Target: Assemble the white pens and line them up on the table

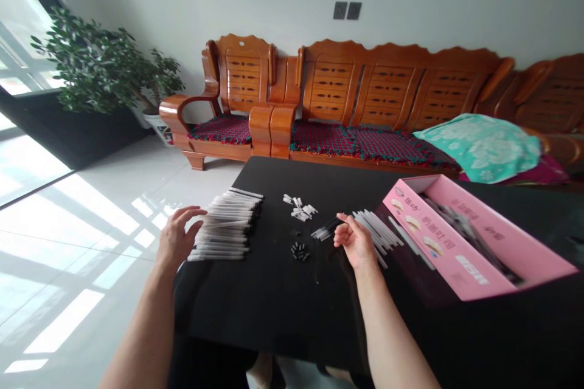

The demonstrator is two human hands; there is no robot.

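Note:
My left hand [177,236] rests with fingers spread against the near end of a neat row of white pens [230,225] at the left of the black table [274,310]. My right hand [354,242] hovers palm up with fingers loosely curled, beside a loose pile of white pen barrels [376,231]. One thin dark piece [325,232] lies at its fingertips; whether the hand holds it I cannot make out. A small heap of white caps [301,208] and a few black tips [299,251] lie between the hands.
An open pink cardboard box [456,255] with more pen parts stands at the right of the table. Behind the table is a carved wooden sofa [365,97] with red cushions and a green cloth [483,146]. A potted plant [100,67] stands at the left, by the window.

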